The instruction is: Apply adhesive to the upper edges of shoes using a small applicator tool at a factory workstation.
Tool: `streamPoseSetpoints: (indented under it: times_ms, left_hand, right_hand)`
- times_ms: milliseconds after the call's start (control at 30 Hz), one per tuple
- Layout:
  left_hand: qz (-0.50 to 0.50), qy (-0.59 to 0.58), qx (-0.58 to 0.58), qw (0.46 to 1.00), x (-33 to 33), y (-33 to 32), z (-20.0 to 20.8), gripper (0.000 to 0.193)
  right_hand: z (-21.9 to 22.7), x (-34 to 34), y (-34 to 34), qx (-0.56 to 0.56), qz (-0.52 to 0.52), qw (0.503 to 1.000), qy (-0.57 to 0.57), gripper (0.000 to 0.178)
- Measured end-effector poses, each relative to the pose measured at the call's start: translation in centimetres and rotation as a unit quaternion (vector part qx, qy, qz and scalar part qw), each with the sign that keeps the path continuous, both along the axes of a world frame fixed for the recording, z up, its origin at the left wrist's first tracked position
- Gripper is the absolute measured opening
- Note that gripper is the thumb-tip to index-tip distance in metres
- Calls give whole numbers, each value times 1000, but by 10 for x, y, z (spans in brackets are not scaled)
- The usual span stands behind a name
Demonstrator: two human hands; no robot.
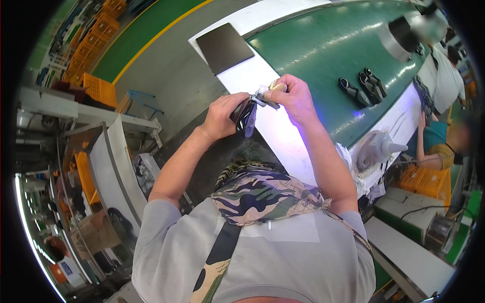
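In front of my chest, my left hand is closed round a dark sandal with black straps and a greyish-purple sole edge. My right hand pinches a crumpled whitish cloth against the sandal's upper end. Both hands are close together above the edge of a white work surface. The fingers hide part of the sandal, and where the cloth touches it is hard to make out.
Beyond the white ledge runs a green conveyor belt carrying several dark sandals. A dark square plate lies at the ledge's far end. To my right stands a translucent squeeze bottle. Another person works at the far right.
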State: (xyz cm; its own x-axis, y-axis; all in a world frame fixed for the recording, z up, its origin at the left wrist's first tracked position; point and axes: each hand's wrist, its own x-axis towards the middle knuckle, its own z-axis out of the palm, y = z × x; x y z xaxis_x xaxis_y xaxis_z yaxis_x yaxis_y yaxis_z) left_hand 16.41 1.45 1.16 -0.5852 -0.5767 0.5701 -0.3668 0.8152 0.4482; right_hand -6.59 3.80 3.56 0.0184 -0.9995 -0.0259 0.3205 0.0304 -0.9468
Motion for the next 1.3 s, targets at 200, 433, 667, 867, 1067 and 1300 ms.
streamPoseSetpoints:
  times_ms: [200,433,667,867,1067,1300]
  left_hand:
    - [58,-62,196,977,43,13,15,45]
    - [42,-112,371,921,90,13,2,52]
    - [17,0,573,820,110,21,-9,48]
    - [42,158,701,695,132,21,-14,51]
    - [44,260,724,637,146,19,-25,60]
    - [62,363,713,596,156,21,-32,53]
  right_hand:
    - [19,40,-19,-53,48,993,95,19]
    - [11,78,-46,-129,39,979,156,16]
    - [-9,105,-57,-200,81,965,152,16]
    - [-21,129,-57,-217,144,955,140,17]
    - [-42,140,-51,-174,214,956,99,19]
    - [-52,143,-50,-114,291,949,41,21]
